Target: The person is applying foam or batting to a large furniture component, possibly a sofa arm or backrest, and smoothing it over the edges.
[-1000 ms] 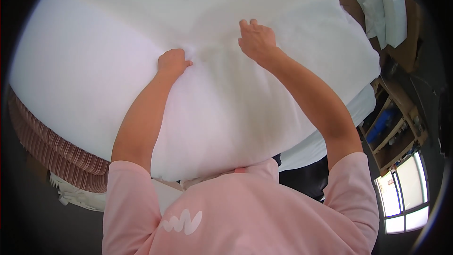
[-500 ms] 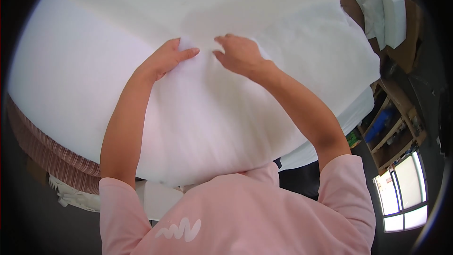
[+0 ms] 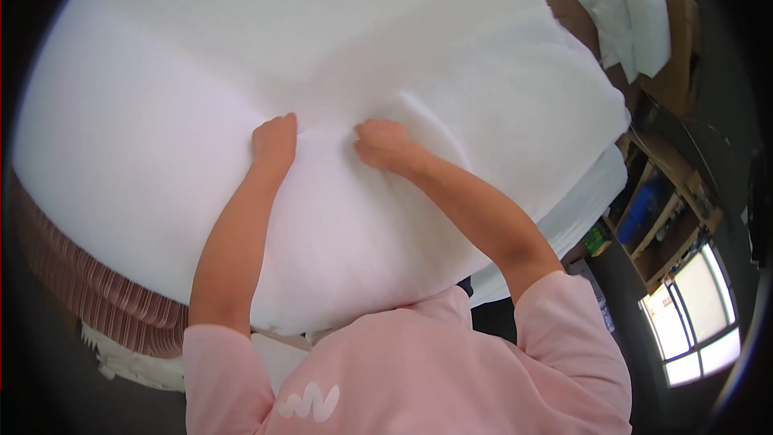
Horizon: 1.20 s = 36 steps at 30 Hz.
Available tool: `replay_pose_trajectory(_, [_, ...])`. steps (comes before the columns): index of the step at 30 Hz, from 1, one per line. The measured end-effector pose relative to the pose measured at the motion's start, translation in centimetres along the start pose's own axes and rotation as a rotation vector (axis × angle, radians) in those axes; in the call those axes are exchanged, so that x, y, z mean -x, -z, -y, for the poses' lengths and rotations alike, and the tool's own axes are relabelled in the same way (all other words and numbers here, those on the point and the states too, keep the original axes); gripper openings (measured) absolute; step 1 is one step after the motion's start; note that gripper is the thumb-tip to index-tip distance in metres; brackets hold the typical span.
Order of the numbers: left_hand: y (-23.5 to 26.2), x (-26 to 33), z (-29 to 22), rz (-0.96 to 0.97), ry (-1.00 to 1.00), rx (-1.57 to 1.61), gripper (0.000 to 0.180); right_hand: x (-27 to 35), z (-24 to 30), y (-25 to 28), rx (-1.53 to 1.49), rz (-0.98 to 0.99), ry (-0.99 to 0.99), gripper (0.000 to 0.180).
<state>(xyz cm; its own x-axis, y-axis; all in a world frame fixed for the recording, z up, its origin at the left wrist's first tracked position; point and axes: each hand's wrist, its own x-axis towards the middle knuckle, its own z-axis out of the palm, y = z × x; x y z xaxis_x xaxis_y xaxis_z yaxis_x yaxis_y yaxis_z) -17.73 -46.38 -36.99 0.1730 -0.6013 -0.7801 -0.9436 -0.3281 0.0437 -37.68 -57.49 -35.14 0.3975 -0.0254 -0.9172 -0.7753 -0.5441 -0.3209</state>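
A wide, soft white sheet of batting (image 3: 338, 225) spreads before me and hangs toward my body. My left hand (image 3: 275, 143) is closed on the batting left of the middle, its fingertips mostly hidden. A short way to the right, my right hand (image 3: 382, 143) has its fingers curled in against the same sheet, which looks pinched there. Beyond the right wrist, a raised fold (image 3: 435, 121) runs through the batting. Soft creases fall from between the hands toward my chest.
Striped brownish-pink fabric (image 3: 105, 286) is layered under the batting at the left. At the right are a wooden shelf (image 3: 660, 234) with assorted items, a white block (image 3: 649, 28), a cardboard box (image 3: 680, 48) and a bright window (image 3: 700, 306).
Both hands have drawn back toward my body. Their fingers, spread half a second ago, have closed on the batting, and a fold now stands beyond the right wrist.
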Motion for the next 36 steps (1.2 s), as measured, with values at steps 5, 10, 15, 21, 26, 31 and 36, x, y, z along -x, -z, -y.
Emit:
replay_pose_trajectory(5, [5.3, 1.4, -5.2, -0.174, -0.093, -0.02, 0.021, 3.0, -6.4, 7.6, -0.485, -0.735, 0.034, 0.023])
replay_pose_trajectory(10, [3.0, -0.3, -12.2, 0.045, -0.131, 0.575, 0.054, 4.4, -13.9, 10.0, 0.201, -0.511, -0.144, 0.024])
replay_pose_trajectory(15, [3.2, -1.3, -13.6, 0.27, -0.187, 0.649, 0.066, 4.9, -15.8, 9.6, 0.167, -0.652, -0.043, 0.008])
replay_pose_trajectory(21, [3.0, -2.7, -9.6, 0.095, -0.217, 1.19, 0.064, 9.5, -12.2, 16.3, -0.223, -1.283, 0.257, 0.01])
replay_pose_trajectory(26, [6.3, -1.2, -12.8, 0.383, -0.202, 0.711, 0.076, 7.4, -14.2, 17.2, -0.247, -1.384, 0.087, 0.009])
replay_pose_trajectory(31, [1.1, -2.7, -9.5, -0.087, -0.154, 0.726, 0.041, 3.9, -19.8, 14.2, -0.079, -1.153, -0.134, 0.008])
replay_pose_trajectory(36, [7.9, -2.7, -8.8, -0.263, -0.242, 0.586, 0.015, 9.9, -19.2, 18.9, 0.019, -1.681, 0.127, 0.007])
